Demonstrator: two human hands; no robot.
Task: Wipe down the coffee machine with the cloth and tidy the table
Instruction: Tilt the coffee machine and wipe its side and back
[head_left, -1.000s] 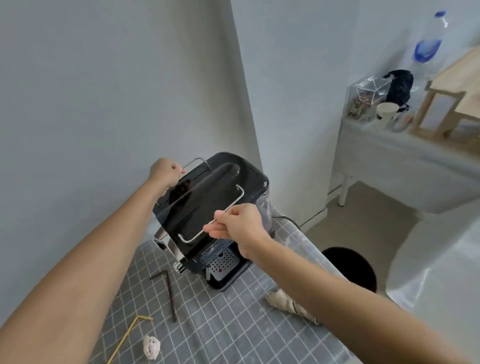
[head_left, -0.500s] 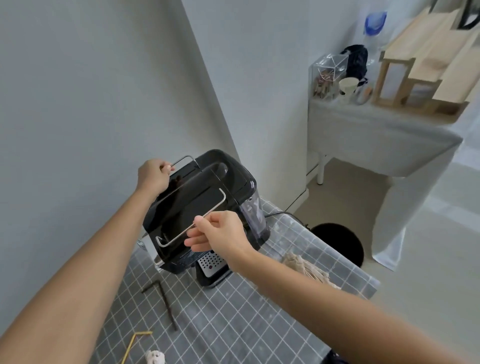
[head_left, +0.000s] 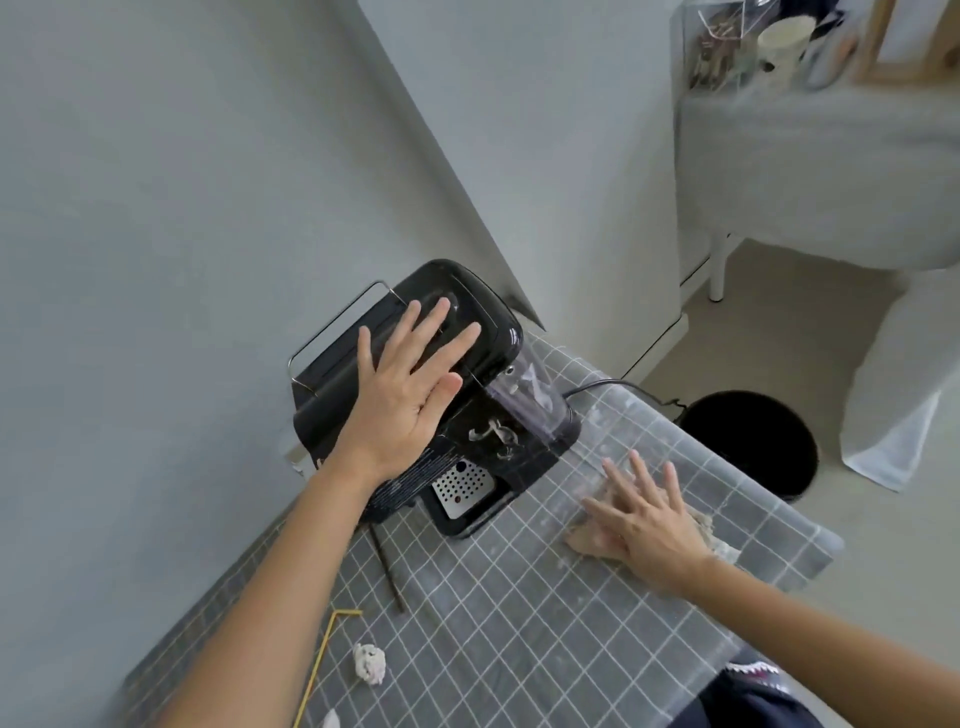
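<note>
Resting flat with fingers spread, the left hand (head_left: 402, 387) lies palm-down on the glossy black top of the coffee machine (head_left: 415, 395), gripping nothing and hiding much of the lid beneath it. The machine, a rounded black plastic body, stands at the far end of the table (head_left: 519, 613) close against the grey wall; a thin bent wire rail (head_left: 337, 325) frames its top on the wall side, a clear plastic water tank (head_left: 524, 400) sits at its right flank, and a perforated metal drip tray (head_left: 461, 486) shows at its base. A black cord (head_left: 623, 387) leaves the tank side and drops off the table edge. The right hand (head_left: 644, 514), also open and fingers splayed, presses down on the cloth (head_left: 597, 540), a pale crumpled rag lying on the table just right of the machine; most of the cloth is covered by the palm, only its frayed edges showing. The table wears a grey covering with a white grid pattern, its near end cut off by the frame. Loose on it: a dark thin stick (head_left: 387, 571) partly under the left forearm, a yellow bent straw (head_left: 322, 660) and a crumpled paper wad (head_left: 370, 663). A round black bin (head_left: 753, 447) stands on the floor past the table. Items on the far draped shelf are blurred and cut off.
</note>
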